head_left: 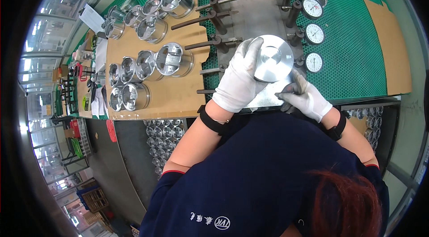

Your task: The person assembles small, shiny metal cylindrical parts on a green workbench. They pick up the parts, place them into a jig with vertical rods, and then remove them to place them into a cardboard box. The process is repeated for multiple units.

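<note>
We see the left hand (239,80) in a white glove clamped around the left side of a shiny metal piston (272,58), crown up, held over the steel gauge plate (254,4) beside the row of dial gauges (313,35). The right hand (306,98), gloved too, sits just below the piston, fingers curled on a small dark tool (288,89). Left forearm angles up from below, wrist bent inward; more pistons (152,65) lie on the cardboard sheet (174,98) to the left.

The piston (272,58) hides part of the plate (254,9); dial gauge (314,34) readings seem too small.
</note>
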The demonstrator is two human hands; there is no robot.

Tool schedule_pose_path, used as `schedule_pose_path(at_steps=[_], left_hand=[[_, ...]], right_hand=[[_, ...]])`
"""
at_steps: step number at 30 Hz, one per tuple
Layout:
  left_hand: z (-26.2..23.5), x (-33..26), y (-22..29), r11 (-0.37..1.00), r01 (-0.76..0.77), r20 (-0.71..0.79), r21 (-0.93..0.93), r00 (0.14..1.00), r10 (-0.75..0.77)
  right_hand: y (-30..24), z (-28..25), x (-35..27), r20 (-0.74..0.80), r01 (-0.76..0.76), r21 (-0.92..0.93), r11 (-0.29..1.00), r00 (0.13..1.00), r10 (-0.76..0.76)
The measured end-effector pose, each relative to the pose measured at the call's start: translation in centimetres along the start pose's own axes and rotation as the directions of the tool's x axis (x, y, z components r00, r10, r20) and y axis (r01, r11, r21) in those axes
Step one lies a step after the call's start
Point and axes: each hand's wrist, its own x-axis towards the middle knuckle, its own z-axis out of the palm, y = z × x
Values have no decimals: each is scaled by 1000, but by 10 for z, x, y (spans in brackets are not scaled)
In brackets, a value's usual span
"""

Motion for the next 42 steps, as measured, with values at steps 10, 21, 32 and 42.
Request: schedule_pose_path(at_steps=[10, 21, 32, 42], left_hand=[[0, 1, 4, 999, -36, -35, 19, 999, 37], [-34, 9, 67, 489, 584, 454, -648, 811, -368], [-107, -45, -37, 731, 548, -495, 407, 805, -328], [-86, -51, -81, 474, 564, -529, 676, 819, -221]], right_hand=[[3, 1, 2, -24, 15, 0, 1000, 1000, -15], [-27, -21, -32, -148, 577, -31, 816, 805, -575], [31, -298, 37, -576, 66, -729, 681, 478, -663], [49, -500, 263, -442, 70, 361, 930, 891, 105]])
